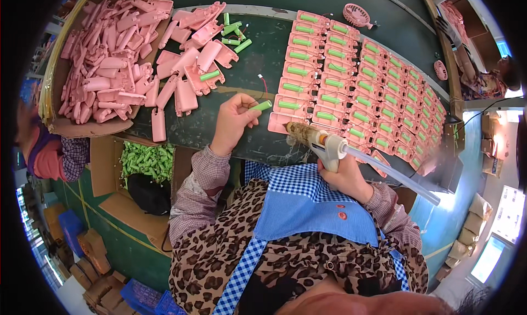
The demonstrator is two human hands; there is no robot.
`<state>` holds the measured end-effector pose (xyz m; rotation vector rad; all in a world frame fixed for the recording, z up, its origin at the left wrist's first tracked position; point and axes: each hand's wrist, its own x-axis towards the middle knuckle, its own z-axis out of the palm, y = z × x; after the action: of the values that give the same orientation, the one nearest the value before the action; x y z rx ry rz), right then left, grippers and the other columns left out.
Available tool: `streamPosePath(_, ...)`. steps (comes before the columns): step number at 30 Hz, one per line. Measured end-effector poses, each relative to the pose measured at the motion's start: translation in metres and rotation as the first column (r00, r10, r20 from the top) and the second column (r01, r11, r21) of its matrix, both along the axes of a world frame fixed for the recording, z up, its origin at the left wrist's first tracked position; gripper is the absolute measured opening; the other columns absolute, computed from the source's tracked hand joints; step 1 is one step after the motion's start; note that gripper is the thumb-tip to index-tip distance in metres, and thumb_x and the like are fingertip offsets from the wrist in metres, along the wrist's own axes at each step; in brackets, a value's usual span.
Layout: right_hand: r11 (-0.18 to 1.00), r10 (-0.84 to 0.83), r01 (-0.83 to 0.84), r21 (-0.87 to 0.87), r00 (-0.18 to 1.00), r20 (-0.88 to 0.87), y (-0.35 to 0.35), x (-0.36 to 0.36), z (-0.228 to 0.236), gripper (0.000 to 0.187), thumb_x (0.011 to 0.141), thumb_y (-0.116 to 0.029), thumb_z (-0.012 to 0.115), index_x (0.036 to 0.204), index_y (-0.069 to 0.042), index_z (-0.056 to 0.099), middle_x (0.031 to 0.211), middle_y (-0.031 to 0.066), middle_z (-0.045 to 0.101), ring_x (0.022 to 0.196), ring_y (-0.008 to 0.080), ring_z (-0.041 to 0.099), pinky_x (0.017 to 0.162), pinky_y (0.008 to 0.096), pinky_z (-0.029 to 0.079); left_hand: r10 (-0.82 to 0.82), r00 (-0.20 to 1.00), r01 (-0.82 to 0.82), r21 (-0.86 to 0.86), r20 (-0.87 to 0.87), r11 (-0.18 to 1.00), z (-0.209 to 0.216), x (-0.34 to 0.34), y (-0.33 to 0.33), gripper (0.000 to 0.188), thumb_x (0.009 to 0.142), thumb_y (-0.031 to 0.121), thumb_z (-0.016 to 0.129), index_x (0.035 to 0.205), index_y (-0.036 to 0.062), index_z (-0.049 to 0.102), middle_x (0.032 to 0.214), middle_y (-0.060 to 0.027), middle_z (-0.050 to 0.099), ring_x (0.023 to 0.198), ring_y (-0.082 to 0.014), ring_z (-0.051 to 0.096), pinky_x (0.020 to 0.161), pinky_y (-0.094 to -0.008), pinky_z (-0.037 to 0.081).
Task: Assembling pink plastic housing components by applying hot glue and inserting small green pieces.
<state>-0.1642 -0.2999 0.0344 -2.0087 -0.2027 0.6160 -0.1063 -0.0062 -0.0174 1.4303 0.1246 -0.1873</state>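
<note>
Between the thumb and fingers of my left hand (237,117) is a green cylindrical battery (261,105), with a thin red wire and a small white connector (261,77) beyond it. My right hand (348,176) grips a glue gun (329,148) by its handle. A long translucent glue stick (392,174) sticks out of its back. The gun's brownish nozzle is over a pink plastic shell (279,123) at the near left corner of the rows. Beside it lie many pink shells (299,72) in rows, each with a green battery inside.
On the left stands a cardboard box (90,129) heaped with pink shells. Loose pink shells (186,60) and several green batteries (233,28) lie beside it. Below is a carton of green batteries (144,160) with a black cloth. A pink round grille (357,15) lies at the back.
</note>
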Motion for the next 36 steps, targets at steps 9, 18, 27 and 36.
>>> streamPosePath(9, 0.998, -0.053, 0.056, 0.033, 0.995, -0.089, -0.017, -0.013, 0.008, 0.028, 0.076, -0.007, 0.064, 0.103, 0.0, 0.057, 0.089, 0.011, 0.062, 0.08, 0.0209, 0.06, 0.071, 0.0338, 0.049, -0.145, 0.93, 0.004, 0.386, 0.337, 0.922, -0.018, -0.002, -0.041, 0.019, 0.07, -0.002, 0.074, 0.085, -0.0007, 0.063, 0.088, -0.0041, 0.047, 0.072, -0.013, 0.05, 0.064, -0.026, 0.044)
streamPosePath(18, 0.995, -0.081, 0.087, 0.048, 0.991, -0.111, -0.016, -0.019, 0.012, 0.022, 0.076, -0.006, 0.061, 0.098, -0.004, 0.06, 0.088, 0.0085, 0.062, 0.08, 0.0188, 0.061, 0.072, 0.0318, 0.049, -0.247, 0.875, -0.043, 0.574, 0.416, 0.817, -0.032, 0.0, -0.044, 0.019, 0.065, 0.0, 0.075, 0.081, 0.0019, 0.065, 0.089, -0.008, 0.05, 0.087, -0.0254, 0.053, 0.076, -0.0345, 0.046)
streamPosePath(27, 0.991, -0.118, 0.114, -0.07, 0.991, -0.066, -0.009, -0.016, 0.006, 0.027, 0.078, -0.008, 0.063, 0.102, 0.0, 0.058, 0.087, 0.0144, 0.062, 0.079, 0.0255, 0.061, 0.071, 0.0355, 0.05, -0.264, 0.86, -0.045, 0.58, 0.437, 0.813, -0.03, -0.001, -0.043, 0.017, 0.067, -0.004, 0.071, 0.083, -0.0006, 0.065, 0.089, -0.0067, 0.047, 0.079, -0.0195, 0.052, 0.069, -0.0297, 0.045)
streamPosePath(36, 0.996, -0.086, 0.086, -0.023, 0.996, -0.006, -0.012, -0.021, 0.007, 0.038, 0.079, -0.009, 0.065, 0.112, 0.004, 0.051, 0.094, 0.0167, 0.06, 0.083, 0.0252, 0.06, 0.073, 0.0356, 0.049, -0.241, 0.878, -0.039, 0.564, 0.413, 0.825, -0.033, 0.001, -0.044, 0.017, 0.066, 0.0, 0.074, 0.08, 0.0017, 0.064, 0.088, -0.0073, 0.049, 0.081, -0.0226, 0.054, 0.069, -0.0328, 0.046)
